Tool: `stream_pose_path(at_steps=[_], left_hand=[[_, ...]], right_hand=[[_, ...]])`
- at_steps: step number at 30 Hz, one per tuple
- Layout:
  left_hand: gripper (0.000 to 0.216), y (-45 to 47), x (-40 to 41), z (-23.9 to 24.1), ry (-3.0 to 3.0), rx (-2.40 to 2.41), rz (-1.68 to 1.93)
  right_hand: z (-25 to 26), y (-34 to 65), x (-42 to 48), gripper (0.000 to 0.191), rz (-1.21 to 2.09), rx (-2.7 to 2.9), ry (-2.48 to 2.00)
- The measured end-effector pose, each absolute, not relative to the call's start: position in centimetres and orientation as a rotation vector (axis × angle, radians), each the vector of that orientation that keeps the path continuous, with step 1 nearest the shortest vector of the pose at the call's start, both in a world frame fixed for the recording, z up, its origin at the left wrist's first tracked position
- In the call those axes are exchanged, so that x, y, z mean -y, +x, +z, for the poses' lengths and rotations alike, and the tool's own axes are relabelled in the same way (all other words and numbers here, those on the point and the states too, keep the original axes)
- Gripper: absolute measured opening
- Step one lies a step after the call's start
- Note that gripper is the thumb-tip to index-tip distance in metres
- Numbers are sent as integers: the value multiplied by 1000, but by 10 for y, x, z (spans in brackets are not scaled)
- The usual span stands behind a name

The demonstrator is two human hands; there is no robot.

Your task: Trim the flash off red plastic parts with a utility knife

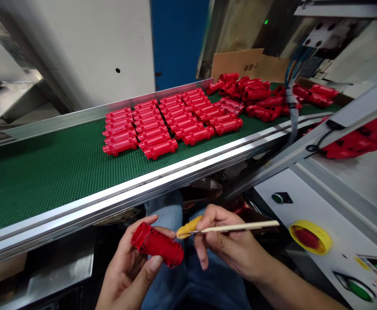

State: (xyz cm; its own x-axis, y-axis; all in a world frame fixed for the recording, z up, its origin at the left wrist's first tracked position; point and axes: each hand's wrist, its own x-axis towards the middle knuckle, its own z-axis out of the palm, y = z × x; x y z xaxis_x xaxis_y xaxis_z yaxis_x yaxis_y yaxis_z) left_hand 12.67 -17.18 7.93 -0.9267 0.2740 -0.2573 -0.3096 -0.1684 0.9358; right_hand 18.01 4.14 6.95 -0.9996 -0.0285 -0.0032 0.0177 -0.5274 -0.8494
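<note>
"What's in the left hand (128,275)?"

"A red plastic housing (157,245), a ribbed cylinder, gripped in the curled fingers with the thumb across it, just below the near edge of the green conveyor belt (62,185)."

"And the right hand (227,245)?"

"It's pinching a slim wooden stick (243,227) between thumb and fingers. The stick's metal tip, beside a yellow pad (188,227), sits very near the housing's end. I can't tell whether they touch."

"What's on the belt?"

"Neat rows of matching red housings (162,129), and a loose heap of them (256,92) farther along."

"Anything else around it?"

"A sheet of cardboard (243,64) stands behind the belt. Below its right end, a panel carries a red stop button (307,237) in a yellow collar and a green push button (358,290)."
</note>
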Motion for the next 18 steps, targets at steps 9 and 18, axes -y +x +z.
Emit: stream_pose_path(at_steps=[9,18], left_hand=[[74,118,169,73,-125,-1366,2232],[70,117,167,78,-177,-1246,2203]], right_hand=[[76,194,-45,39,-2595,-1513,-614],[80,193,-36,40,-1976,-2837,-1035]])
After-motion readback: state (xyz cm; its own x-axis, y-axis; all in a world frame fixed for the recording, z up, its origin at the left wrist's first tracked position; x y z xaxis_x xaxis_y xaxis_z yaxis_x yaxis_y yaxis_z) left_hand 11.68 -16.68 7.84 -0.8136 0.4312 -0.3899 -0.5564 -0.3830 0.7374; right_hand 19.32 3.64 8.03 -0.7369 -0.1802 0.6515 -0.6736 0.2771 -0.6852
